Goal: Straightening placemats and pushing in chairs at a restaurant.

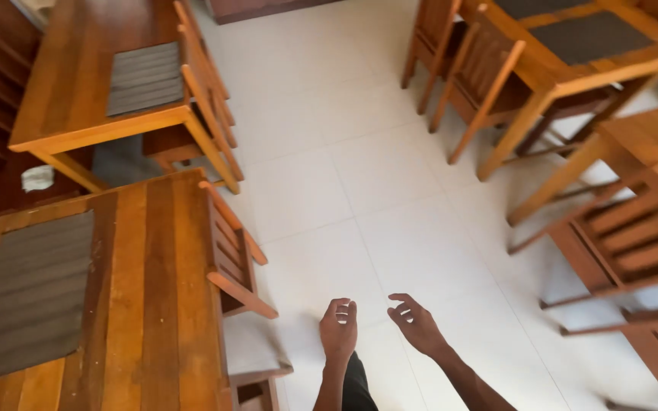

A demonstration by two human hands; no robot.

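Low in the middle of the frame, the left hand and right hand hang loose, fingers a little curled, holding nothing. The wooden chair stands just left of them, nearer the left hand, tucked against the long table running up the frame.

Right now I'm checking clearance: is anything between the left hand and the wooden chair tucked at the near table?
Nothing visible stands between them. The left hand hangs empty over bare white floor, and the wooden chair at the near table lies to its left across open tile. The right hand is on the far side.
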